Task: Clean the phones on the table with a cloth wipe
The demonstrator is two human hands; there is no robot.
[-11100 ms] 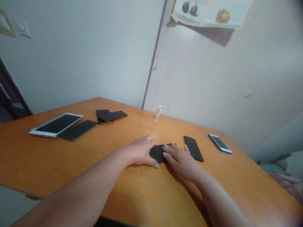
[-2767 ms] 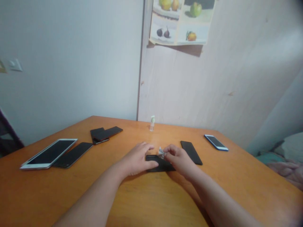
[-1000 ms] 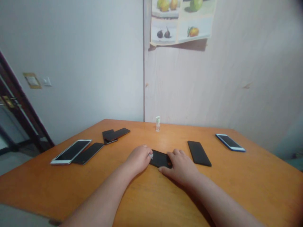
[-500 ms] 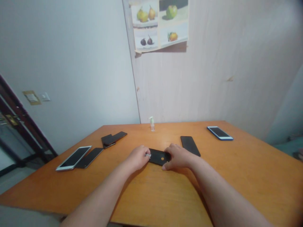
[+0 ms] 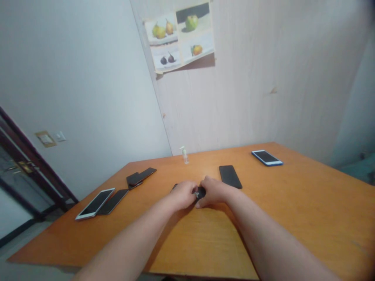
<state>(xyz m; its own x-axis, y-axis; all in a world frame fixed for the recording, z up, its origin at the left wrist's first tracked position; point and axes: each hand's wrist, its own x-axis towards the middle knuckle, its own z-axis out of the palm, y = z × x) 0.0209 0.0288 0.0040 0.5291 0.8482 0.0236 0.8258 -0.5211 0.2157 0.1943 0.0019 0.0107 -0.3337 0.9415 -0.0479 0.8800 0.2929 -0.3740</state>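
A black phone case (image 5: 201, 192) with a round hole seen in it a moment ago lies on the table in front of me, mostly covered by my hands. My right hand (image 5: 214, 191) grips its right end, thumb on the near side and fingers on the far side. Over the case is my left hand (image 5: 186, 193), its fingers closed on a small whitish wad (image 5: 196, 194), perhaps tissue or cloth, close to the right fingers. The case's far left corner shows beyond the left hand.
To the right lies a black phone (image 5: 230, 176), with a blue-edged phone (image 5: 267, 157) farther back. A clear pump bottle (image 5: 184, 156) stands near the wall. On the left are a white tablet (image 5: 95, 203), a dark phone (image 5: 113, 201) and stacked dark phones (image 5: 142, 176).
My left hand has slid rightward along the case with the whitish wad, from its left end to beside my right hand. My right hand keeps its grip. The view has tilted slightly.
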